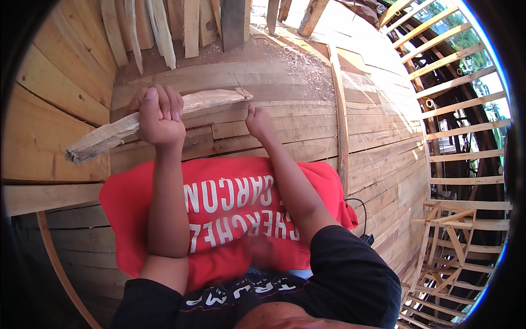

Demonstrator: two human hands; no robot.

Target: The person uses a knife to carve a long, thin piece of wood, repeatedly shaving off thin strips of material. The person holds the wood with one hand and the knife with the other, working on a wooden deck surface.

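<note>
My left hand is wrapped around a long, rough-hewn piece of wood, held slantwise above the plank floor. Its thick, splintery end sticks out to the lower left, and the narrower end points right. By that narrow tip, my right hand is closed in a pinch. A thin dark strand, like wire or cord, crosses the tip and runs down to the pinching fingers. Whether it is looped around the wood is too small to tell. Red cloth with white lettering covers my lap beneath both forearms.
Upright boards and slats lean along the far wall, with wood shavings scattered near them. A raised wooden strip crosses the plank floor. Slatted railing lines the right side; a plank wall stands close on the left.
</note>
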